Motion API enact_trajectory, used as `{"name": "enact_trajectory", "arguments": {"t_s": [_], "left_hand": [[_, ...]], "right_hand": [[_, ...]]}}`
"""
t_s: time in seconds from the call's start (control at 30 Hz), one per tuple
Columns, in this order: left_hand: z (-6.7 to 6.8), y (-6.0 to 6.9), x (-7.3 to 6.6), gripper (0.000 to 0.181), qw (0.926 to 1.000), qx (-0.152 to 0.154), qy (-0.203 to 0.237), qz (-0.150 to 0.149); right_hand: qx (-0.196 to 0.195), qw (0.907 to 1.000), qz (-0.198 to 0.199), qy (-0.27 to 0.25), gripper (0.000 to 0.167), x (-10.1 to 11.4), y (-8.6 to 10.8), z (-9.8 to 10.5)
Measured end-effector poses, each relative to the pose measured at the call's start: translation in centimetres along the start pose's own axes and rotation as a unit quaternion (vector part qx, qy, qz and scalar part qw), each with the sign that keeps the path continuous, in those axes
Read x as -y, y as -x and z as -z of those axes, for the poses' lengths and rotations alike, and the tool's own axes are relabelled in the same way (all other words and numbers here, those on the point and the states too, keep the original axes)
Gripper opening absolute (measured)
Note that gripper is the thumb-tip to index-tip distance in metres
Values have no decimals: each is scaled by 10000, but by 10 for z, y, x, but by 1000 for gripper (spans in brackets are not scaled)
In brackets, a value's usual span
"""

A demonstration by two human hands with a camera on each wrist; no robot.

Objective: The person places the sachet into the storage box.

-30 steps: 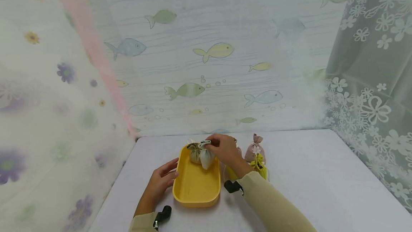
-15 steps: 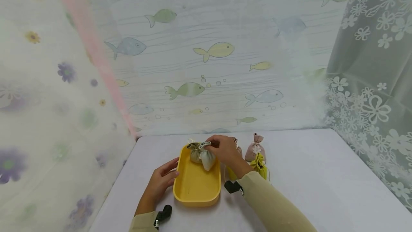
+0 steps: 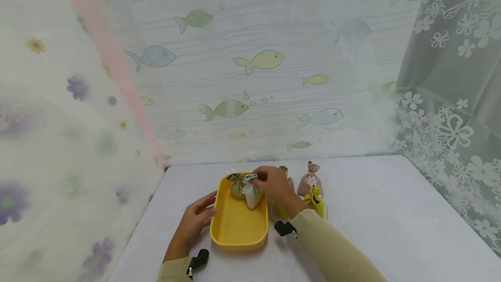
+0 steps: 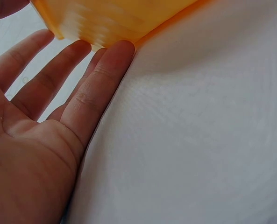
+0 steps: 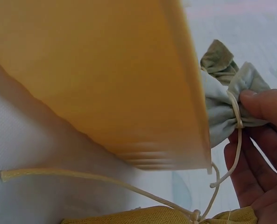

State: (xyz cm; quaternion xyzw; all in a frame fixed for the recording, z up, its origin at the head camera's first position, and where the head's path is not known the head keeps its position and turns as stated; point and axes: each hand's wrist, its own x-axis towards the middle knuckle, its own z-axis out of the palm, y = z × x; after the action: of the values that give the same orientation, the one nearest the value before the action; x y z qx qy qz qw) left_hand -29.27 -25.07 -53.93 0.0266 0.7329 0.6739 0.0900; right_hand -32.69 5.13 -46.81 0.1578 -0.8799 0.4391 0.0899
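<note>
A pale grey drawstring pouch [image 3: 253, 196] is at the far right inside a yellow plastic tray [image 3: 237, 229]. My right hand [image 3: 275, 185] pinches its gathered top between thumb and fingers; in the right wrist view the cord of the grey pouch [image 5: 217, 112] hangs loose. Against it, in the far part of the tray, sits an olive drawstring pouch [image 3: 237, 187]. My left hand [image 3: 195, 216] is at the tray's left side, its fingertips touching the outer wall. Those fingers are nearly straight in the left wrist view, where the tray [image 4: 105, 21] shows at the top.
Right of the tray stand a pink pouch [image 3: 309, 184] and a yellow-green pouch [image 3: 315, 201]. Another pink pouch [image 3: 289, 179] and a mustard pouch [image 5: 147, 217] are partly hidden by my right hand and arm. Fish-patterned cloth hangs behind the white table [image 3: 375, 212].
The grey pouch has come down slightly in the tray, with my right hand still pinching its top. My left hand stays at the tray's wall.
</note>
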Motion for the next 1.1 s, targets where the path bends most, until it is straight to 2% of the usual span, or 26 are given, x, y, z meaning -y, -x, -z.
{"name": "enact_trajectory", "arguments": {"t_s": [0.53,0.77,1.1], "left_hand": [[1,-1,-1,56,9999,-89,-70,37],[2,-1,1,56,9999,-106,-65,37],[0,-2,1,57,10000,-77,-22,50]], "right_hand": [[-4,9994,-45,329,20,-3,-1,-3],[-132,9978,-323,569,20,0,1,-1],[-183,9994,-97,271,22,5,7,4]]}}
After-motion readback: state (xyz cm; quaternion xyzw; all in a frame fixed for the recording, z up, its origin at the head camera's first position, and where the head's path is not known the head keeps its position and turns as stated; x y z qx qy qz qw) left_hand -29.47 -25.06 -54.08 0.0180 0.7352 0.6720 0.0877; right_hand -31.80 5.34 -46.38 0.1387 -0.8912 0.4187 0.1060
